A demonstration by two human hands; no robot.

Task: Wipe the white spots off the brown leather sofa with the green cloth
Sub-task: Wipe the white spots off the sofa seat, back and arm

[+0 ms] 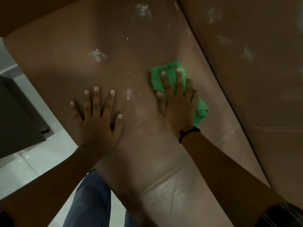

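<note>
The brown leather sofa (68,66) fills most of the head view. My right hand (176,104) presses flat on the bunched green cloth (165,69) on the seat cushion, close to the seam between two cushions. My left hand (98,118) rests flat on the leather with fingers spread and holds nothing. White spots lie on the seat: one (129,94) between my hands, one (97,54) farther off, one (142,10) at the far end. The right cushion (262,95) bears several fainter white smears (247,54).
A dark seam (218,79) runs between the two cushions. White tiled floor (24,169) shows at the left, with a dark piece of furniture (18,115) standing on it. My leg in blue jeans (88,203) is at the sofa's front edge.
</note>
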